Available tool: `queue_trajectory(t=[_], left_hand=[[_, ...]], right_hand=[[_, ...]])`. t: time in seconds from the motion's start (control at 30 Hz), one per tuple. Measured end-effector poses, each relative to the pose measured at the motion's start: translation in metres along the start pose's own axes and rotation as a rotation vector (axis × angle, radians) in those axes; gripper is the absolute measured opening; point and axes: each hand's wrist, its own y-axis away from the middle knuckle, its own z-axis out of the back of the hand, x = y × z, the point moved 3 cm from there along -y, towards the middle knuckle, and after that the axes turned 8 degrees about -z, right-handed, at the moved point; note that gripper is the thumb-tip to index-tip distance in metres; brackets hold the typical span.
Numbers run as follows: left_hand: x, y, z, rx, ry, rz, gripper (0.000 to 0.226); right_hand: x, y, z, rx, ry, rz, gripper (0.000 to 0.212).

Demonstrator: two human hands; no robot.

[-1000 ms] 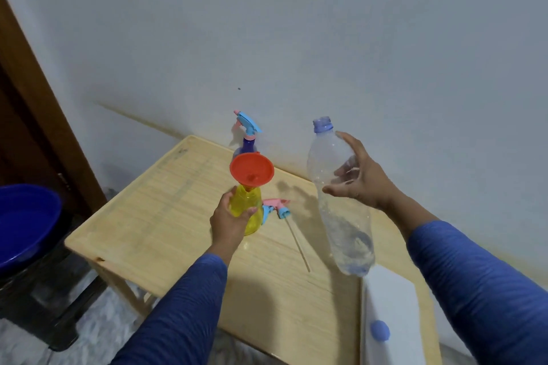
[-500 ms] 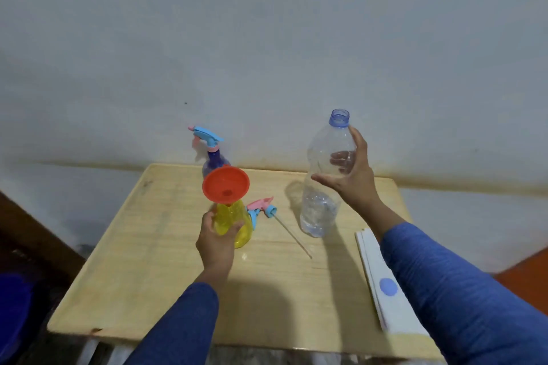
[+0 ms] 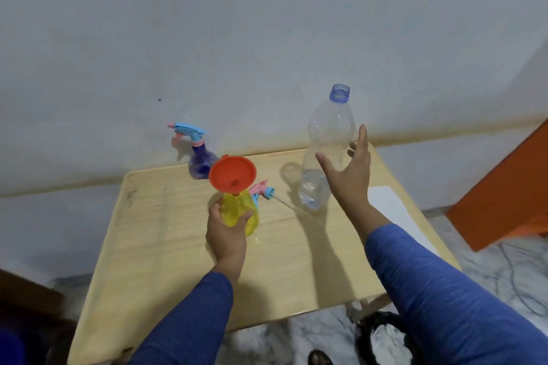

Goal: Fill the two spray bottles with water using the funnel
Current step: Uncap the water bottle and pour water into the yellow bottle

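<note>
The left hand [image 3: 226,234] is clamped around the yellow spray bottle [image 3: 240,212] on the table [image 3: 154,240], funnel [image 3: 232,174] in its neck. The right hand [image 3: 348,175], fingers spread, is beside the water bottle [image 3: 326,154], which looks light, thin and easily squeezed; grip its middle.

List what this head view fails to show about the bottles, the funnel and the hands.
- Yellow spray bottle: water level unreadable; left hand covers its lower body.
- Funnel: spout hidden by its own bowl.
- Right hand: open, but contact with the water bottle is unclear.
- Purple spray bottle: base hidden behind the funnel.
</note>
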Motion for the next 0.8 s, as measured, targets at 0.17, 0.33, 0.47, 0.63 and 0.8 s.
queue_trajectory(t=[0.17, 0.33, 0.47, 0.63, 0.8], left_hand=[[0.003, -0.006, 0.008, 0.061, -0.036, -0.041, 0.076], [0.001, -0.012, 0.018, 0.158, -0.055, -0.14, 0.075], [-0.004, -0.017, 0.022, 0.205, -0.022, -0.137, 0.06], [-0.007, -0.016, 0.024, 0.214, 0.005, -0.103, 0.055], [-0.009, -0.016, 0.025, 0.22, -0.012, -0.105, 0.056]], right_hand=[[0.017, 0.059, -0.026, -0.085, -0.123, 0.121, 0.061], [0.025, 0.089, -0.073, 0.413, -0.061, 0.156, 0.068], [0.023, 0.094, -0.09, 0.459, -0.052, 0.109, 0.063], [0.024, 0.095, -0.097, 0.443, -0.11, 0.034, 0.052], [0.03, 0.094, -0.098, 0.414, -0.162, -0.014, 0.041]])
